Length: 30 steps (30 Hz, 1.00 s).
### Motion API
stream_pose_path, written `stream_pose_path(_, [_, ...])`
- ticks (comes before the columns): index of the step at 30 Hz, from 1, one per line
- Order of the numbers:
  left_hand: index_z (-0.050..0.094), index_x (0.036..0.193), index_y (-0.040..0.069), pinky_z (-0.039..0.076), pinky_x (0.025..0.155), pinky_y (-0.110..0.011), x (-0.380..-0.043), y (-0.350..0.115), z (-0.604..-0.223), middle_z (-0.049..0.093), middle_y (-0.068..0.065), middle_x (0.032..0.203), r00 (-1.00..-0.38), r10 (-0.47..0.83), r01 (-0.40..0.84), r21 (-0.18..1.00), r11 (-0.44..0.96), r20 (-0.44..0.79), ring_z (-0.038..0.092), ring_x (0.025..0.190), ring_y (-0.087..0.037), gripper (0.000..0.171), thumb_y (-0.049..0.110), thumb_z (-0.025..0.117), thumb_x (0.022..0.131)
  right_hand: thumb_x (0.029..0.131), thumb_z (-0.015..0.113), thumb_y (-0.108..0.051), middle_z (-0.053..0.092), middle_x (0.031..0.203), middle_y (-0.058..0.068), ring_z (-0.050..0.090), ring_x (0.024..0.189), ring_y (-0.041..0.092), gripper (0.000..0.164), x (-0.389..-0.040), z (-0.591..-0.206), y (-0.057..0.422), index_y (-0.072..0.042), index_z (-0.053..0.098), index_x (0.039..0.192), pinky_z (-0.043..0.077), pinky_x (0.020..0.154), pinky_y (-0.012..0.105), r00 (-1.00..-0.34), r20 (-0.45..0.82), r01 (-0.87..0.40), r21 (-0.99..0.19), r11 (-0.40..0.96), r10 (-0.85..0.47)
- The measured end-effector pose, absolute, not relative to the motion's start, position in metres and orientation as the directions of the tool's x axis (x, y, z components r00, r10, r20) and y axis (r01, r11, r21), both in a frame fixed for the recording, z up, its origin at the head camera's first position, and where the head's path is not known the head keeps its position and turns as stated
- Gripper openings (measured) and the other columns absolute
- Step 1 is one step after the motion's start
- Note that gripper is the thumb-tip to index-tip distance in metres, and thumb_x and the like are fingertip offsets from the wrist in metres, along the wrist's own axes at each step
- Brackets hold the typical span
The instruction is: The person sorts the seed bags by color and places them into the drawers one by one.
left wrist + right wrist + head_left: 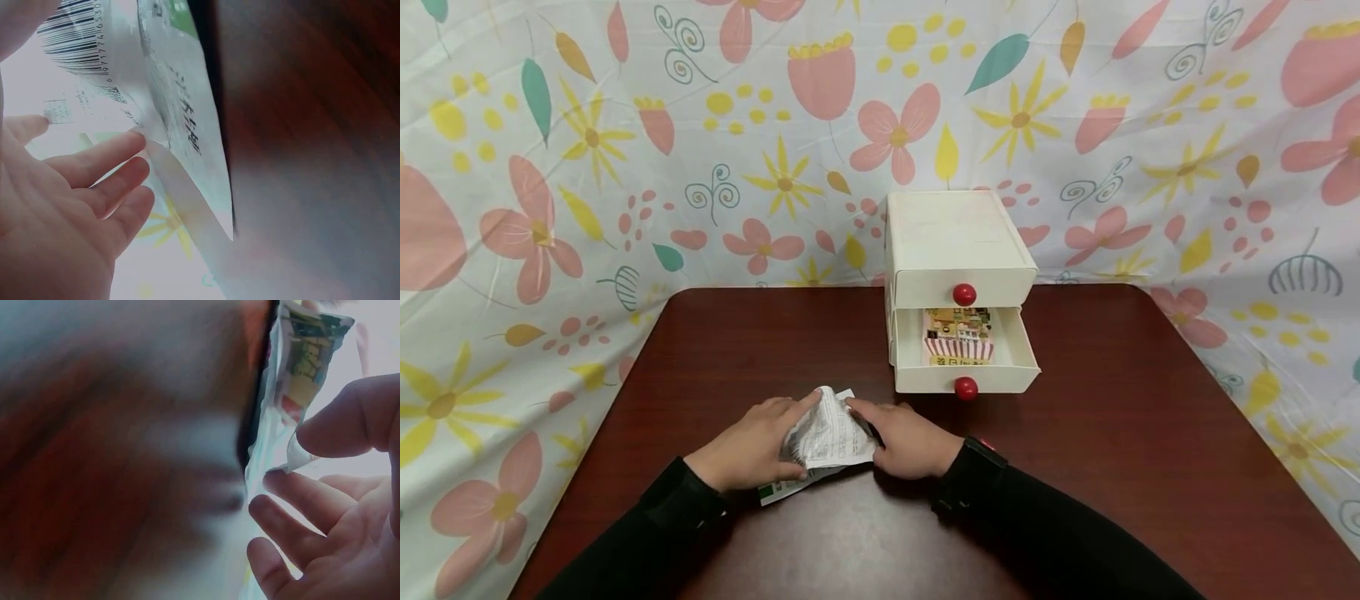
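Observation:
In the head view a crumpled white printed packet (pixel 833 433) bulges up between my hands, fine text on its upper side. A flatter packet with a green corner (pixel 772 493) shows from beneath it. My left hand (pixel 758 443) grips the crumpled packet's left side, thumb at the near edge and index finger near the peak. The left wrist view shows its barcode (pixel 78 44) beside the spread fingers. My right hand (pixel 913 440) holds its right side. In the right wrist view that thumb and index finger pinch an edge, by a colored picture (pixel 306 362).
Behind the right hand stands a white two-drawer box (pixel 958 229) with red knobs. Its lower drawer (pixel 1018 367) is pulled out, holding a colorful striped packet (pixel 957 337). The dark wooden table (pixel 1120 467) ends at a floral cloth (pixel 820 167).

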<state>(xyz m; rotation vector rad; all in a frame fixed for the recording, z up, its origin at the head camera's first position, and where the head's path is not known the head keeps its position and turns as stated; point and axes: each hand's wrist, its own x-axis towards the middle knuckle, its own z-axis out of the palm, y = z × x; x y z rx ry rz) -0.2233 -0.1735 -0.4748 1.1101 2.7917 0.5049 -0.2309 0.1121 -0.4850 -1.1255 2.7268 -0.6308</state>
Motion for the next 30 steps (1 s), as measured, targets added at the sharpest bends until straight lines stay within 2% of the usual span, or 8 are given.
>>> stream_pose_path(3, [0.012,0.162,0.021,0.037,0.105,-0.055,-0.223,-0.173,-0.473,0.046,-0.017,0.144,-0.725,0.687,0.661,0.338,0.67,0.054,0.041,0.134,-0.037,0.114,0.04,0.087,0.078,0.084,0.06,-0.004,0.062,0.126,0.006,0.058,0.086,0.007,0.075,-0.23,-0.483,0.111,-0.008,0.034,0.154,0.05,0.08,0.026,-0.714,0.043,-0.633,-0.466,0.618,-0.699])
stream_pose_path(6, [0.01,0.162,0.022,0.036,0.106,-0.055,-0.223,-0.172,-0.471,0.046,-0.016,0.144,-0.72,0.69,0.668,0.342,0.66,0.075,0.04,0.135,-0.036,0.116,0.04,0.087,0.078,0.085,0.06,-0.006,0.066,0.098,-0.001,0.053,0.066,0.006,0.074,-0.229,-0.479,0.111,-0.008,0.033,0.154,0.047,0.065,0.023,-0.718,0.036,-0.612,-0.506,0.607,-0.695])
stream_pose_path(9, [0.008,0.162,0.023,0.037,0.106,-0.054,-0.221,-0.172,-0.467,0.045,-0.015,0.145,-0.719,0.689,0.669,0.36,0.651,0.091,0.041,0.134,-0.034,0.116,0.039,0.087,0.078,0.088,0.06,-0.009,0.055,0.071,-0.007,0.047,0.055,0.005,0.073,-0.227,-0.474,0.111,-0.01,0.031,0.155,0.045,0.057,0.023,-0.722,0.031,-0.592,-0.544,0.595,-0.691])
stream_pose_path(11, [0.007,0.162,0.024,0.038,0.105,-0.053,-0.219,-0.172,-0.465,0.044,-0.015,0.146,-0.721,0.686,0.664,0.383,0.642,0.101,0.042,0.134,-0.032,0.116,0.037,0.087,0.079,0.09,0.061,-0.012,0.05,0.066,-0.007,0.046,0.052,0.005,0.073,-0.225,-0.471,0.11,-0.011,0.03,0.156,0.044,0.056,0.024,-0.722,0.037,-0.586,-0.562,0.583,-0.69])
stream_pose_path(15, [0.005,0.162,0.028,0.045,0.099,-0.046,-0.216,-0.172,-0.46,0.04,-0.011,0.149,-0.729,0.673,0.65,0.43,0.627,0.122,0.048,0.129,-0.029,0.115,0.03,0.086,0.08,0.093,0.061,-0.015,0.063,0.093,-0.002,0.051,0.061,0.005,0.071,-0.22,-0.464,0.109,-0.011,0.03,0.157,0.047,0.067,0.023,-0.718,0.099,-0.605,-0.579,0.547,-0.688])
stream_pose_path(19, [0.006,0.162,0.031,0.052,0.085,-0.034,-0.214,-0.172,-0.455,0.034,-0.008,0.153,-0.727,0.668,0.655,0.451,0.606,0.16,0.056,0.117,-0.022,0.115,0.024,0.086,0.08,0.093,0.062,-0.014,0.058,0.127,0.001,0.055,0.08,0.007,0.07,-0.213,-0.455,0.107,-0.01,0.031,0.156,0.047,0.08,0.024,-0.71,0.175,-0.639,-0.568,0.519,-0.683])
stream_pose_path(24, [0.01,0.162,0.028,0.049,0.069,-0.024,-0.212,-0.17,-0.446,0.026,-0.007,0.159,-0.713,0.666,0.677,0.465,0.571,0.221,0.06,0.106,-0.022,0.112,0.014,0.084,0.08,0.095,0.065,-0.017,0.057,0.128,-0.001,0.056,0.091,0.006,0.073,-0.207,-0.442,0.104,-0.011,0.027,0.158,0.049,0.084,0.024,-0.68,0.232,-0.678,-0.561,0.476,-0.695])
stream_pose_path(30, [0.005,0.162,0.026,0.046,0.062,-0.021,-0.209,-0.167,-0.439,0.016,-0.004,0.163,-0.705,0.67,0.676,0.505,0.537,0.231,0.06,0.103,-0.022,0.112,0.01,0.082,0.082,0.097,0.065,-0.021,0.05,0.138,0.002,0.056,0.1,0.005,0.077,-0.202,-0.433,0.103,-0.013,0.022,0.16,0.05,0.085,0.022,-0.652,0.283,-0.703,-0.573,0.421,-0.703])
